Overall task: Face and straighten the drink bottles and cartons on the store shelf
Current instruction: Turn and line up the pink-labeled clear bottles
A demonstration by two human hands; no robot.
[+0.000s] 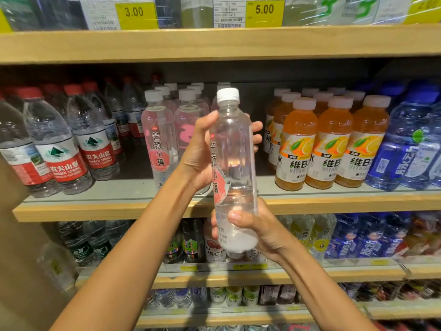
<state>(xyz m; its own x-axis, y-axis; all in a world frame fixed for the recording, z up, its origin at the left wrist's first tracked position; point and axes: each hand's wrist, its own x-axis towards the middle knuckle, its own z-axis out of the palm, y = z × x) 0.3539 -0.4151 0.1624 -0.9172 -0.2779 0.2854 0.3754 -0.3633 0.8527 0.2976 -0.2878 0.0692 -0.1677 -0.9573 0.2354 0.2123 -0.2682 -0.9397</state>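
Note:
I hold a clear bottle (pixel 232 163) with a white cap and a pink label upright in front of the middle shelf (pixel 95 209). Its label is turned to the left, half out of sight. My left hand (pixel 202 151) grips its upper body, fingers wrapped behind it. My right hand (pixel 248 232) grips its base from below, thumb across the front. Matching pink-label bottles (pixel 158 139) stand in rows on the shelf behind.
Red-capped water bottles (pixel 59 144) fill the shelf's left, some leaning. Orange vitamin drinks (pixel 331 144) and blue bottles (pixel 405 144) stand to the right. A gap lies on the shelf behind the held bottle. Lower shelves (pixel 310 271) hold more drinks; price tags (pixel 263 10) hang above.

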